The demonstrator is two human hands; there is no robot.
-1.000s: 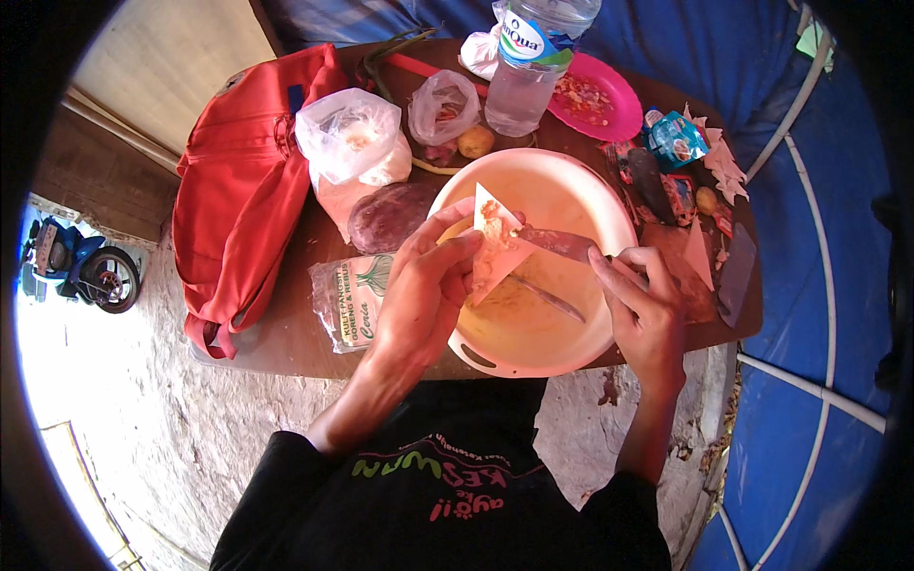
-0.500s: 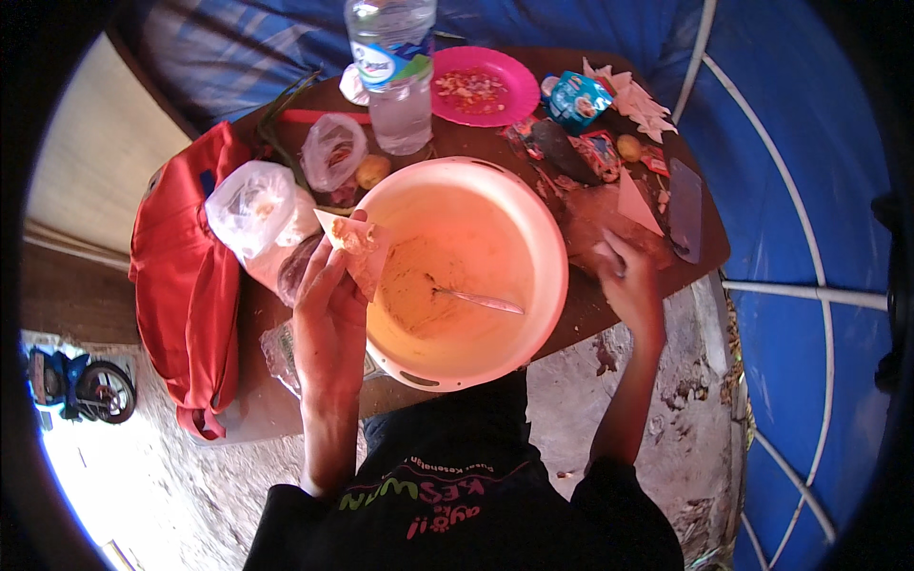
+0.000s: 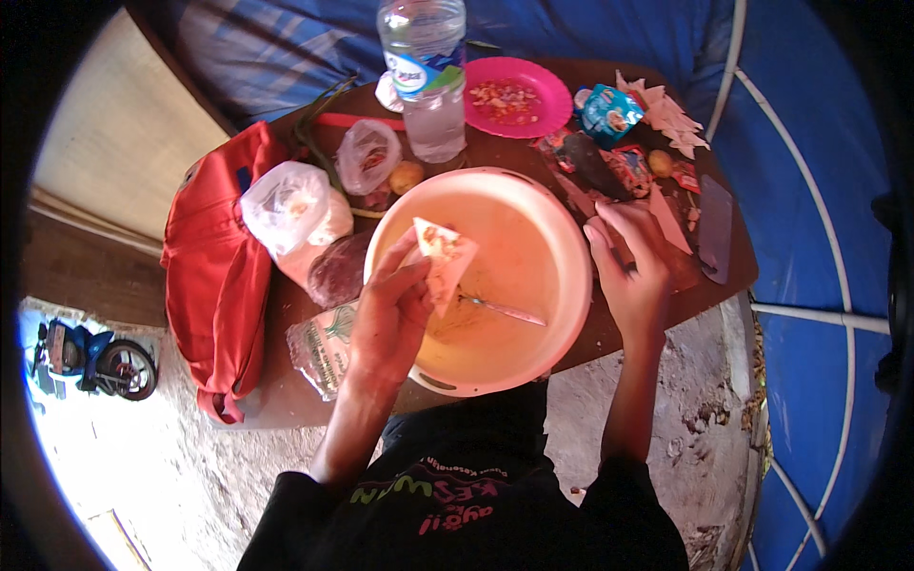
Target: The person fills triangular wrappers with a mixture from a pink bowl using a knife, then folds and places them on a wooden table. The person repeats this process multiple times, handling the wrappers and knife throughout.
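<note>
Packet (image 3: 444, 259) now over basin (image 3: 562, 238), long axis tipped down-left.

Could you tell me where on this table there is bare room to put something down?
Bare wood shows at the near left corner of the table, below the red bag and the clear packet. The far right, around the pink plate and wrappers, is crowded; so is the side left of the basin.

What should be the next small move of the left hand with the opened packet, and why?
Probably tip the opened packet further so that its contents fall into the bowl. The left hand holds it tilted over the bowl's near-left rim, where a spoon lies in thin liquid. The right hand rests outside the bowl, on the table.
</note>
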